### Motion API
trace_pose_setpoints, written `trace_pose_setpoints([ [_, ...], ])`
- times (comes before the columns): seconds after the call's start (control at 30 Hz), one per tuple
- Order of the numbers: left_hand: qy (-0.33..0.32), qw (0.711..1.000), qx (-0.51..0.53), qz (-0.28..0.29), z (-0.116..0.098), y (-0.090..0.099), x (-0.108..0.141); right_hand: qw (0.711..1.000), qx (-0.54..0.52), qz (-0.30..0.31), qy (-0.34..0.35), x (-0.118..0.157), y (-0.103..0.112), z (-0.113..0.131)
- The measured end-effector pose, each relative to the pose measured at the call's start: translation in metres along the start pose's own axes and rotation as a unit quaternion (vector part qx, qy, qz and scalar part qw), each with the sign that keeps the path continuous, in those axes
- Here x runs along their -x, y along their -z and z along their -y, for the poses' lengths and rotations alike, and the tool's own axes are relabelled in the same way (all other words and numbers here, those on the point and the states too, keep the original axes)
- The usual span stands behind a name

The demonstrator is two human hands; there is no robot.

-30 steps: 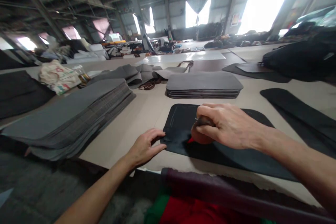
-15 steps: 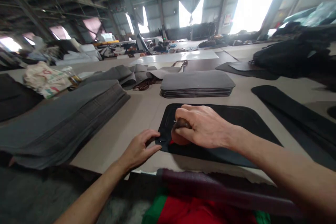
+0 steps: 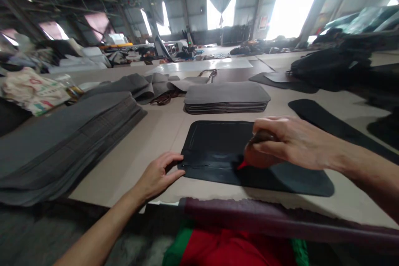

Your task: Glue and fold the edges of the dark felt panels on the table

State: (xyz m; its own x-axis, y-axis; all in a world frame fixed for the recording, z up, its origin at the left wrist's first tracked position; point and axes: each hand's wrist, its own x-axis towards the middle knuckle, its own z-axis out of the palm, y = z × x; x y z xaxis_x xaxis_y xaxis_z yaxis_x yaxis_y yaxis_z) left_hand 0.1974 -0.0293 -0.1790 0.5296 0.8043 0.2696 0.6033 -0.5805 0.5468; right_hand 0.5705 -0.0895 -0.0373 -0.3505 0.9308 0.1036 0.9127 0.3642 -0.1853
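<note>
A black panel (image 3: pixel 215 141) with rounded corners lies flat on the table in front of me, like sheet leather or similar. My left hand (image 3: pixel 157 176) is at its left edge, with fingers and thumb gripping the near corner. In my right hand (image 3: pixel 286 141), a brown squeeze bottle (image 3: pixel 258 156) is tilted with its red tip (image 3: pixel 241 165) down at the panel's surface. A thin line with a glossy streak runs along the panel between the left edge and the tip. My right hand and forearm hide the panel's far right part.
Behind the panel stands a neat stack of grey pieces (image 3: pixel 227 93). A larger grey stack (image 3: pixel 68 133) fills the left side. A long black piece (image 3: pixel 330 120) lies at right. Maroon material (image 3: pixel 249 218) hangs along the table's front edge. Dark goods (image 3: pixel 330 68) are heaped at back right.
My right hand has moved right along the panel with the squeeze bottle, uncovering the panel's left part. My left hand has stayed at the left edge. The view has shifted slightly.
</note>
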Motion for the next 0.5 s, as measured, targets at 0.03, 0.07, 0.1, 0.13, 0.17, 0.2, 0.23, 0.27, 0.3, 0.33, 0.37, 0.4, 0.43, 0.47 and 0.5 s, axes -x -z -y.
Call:
trace_pose_setpoints([
  [0.03, -0.001, 1.0, -0.002, -0.002, 0.0, 0.0, 0.0, 1.0, -0.003, 0.004, -0.017, 0.006, 0.002, -0.004],
  [0.07, -0.001, 1.0, -0.005, -0.003, 0.001, 0.0, 0.0, 0.999, -0.009, 0.008, -0.035, 0.012, 0.005, -0.007],
  [0.1, -0.003, 1.0, -0.008, -0.005, 0.001, 0.0, 0.0, 0.998, -0.017, 0.011, -0.054, 0.019, 0.007, -0.01],
  [0.13, -0.004, 1.0, -0.012, -0.006, 0.002, 0.0, 0.0, 0.997, -0.03, 0.012, -0.076, 0.027, 0.01, -0.013],
  [0.17, -0.005, 1.0, -0.017, -0.009, 0.003, 0.0, 0.0, 0.994, -0.048, 0.013, -0.101, 0.034, 0.013, -0.017],
  [0.2, -0.006, 1.0, -0.022, -0.011, 0.003, 0.0, 0.0, 0.989, -0.071, 0.017, -0.127, 0.042, 0.015, -0.021],
  [0.23, -0.005, 1.0, -0.026, -0.013, 0.004, 0.0, 0.0, 0.984, -0.093, 0.023, -0.152, 0.05, 0.017, -0.026],
  [0.27, -0.004, 0.999, -0.03, -0.014, 0.005, 0.0, 0.0, 0.977, -0.111, 0.03, -0.178, 0.059, 0.019, -0.032],
  [0.3, -0.003, 0.999, -0.033, -0.014, 0.005, 0.0, -0.001, 0.971, -0.121, 0.032, -0.203, 0.067, 0.02, -0.039],
  [0.33, -0.001, 0.999, -0.036, -0.013, 0.006, 0.0, -0.001, 0.967, -0.123, 0.031, -0.222, 0.075, 0.021, -0.046],
  [0.37, -0.001, 0.999, -0.038, -0.013, 0.007, 0.0, -0.001, 0.964, -0.116, 0.028, -0.237, 0.083, 0.022, -0.054],
  [0.4, -0.001, 0.999, -0.041, -0.013, 0.008, 0.0, -0.001, 0.962, -0.105, 0.022, -0.249, 0.091, 0.022, -0.062],
  [0.43, -0.001, 0.999, -0.045, -0.013, 0.009, 0.0, -0.001, 0.961, -0.094, 0.018, -0.258, 0.099, 0.023, -0.07],
  [0.47, -0.001, 0.999, -0.05, -0.014, 0.01, 0.0, -0.001, 0.961, -0.077, 0.005, -0.264, 0.106, 0.023, -0.077],
  [0.5, -0.002, 0.998, -0.056, -0.017, 0.011, 0.0, -0.002, 0.961, -0.062, -0.008, -0.271, 0.114, 0.023, -0.083],
])
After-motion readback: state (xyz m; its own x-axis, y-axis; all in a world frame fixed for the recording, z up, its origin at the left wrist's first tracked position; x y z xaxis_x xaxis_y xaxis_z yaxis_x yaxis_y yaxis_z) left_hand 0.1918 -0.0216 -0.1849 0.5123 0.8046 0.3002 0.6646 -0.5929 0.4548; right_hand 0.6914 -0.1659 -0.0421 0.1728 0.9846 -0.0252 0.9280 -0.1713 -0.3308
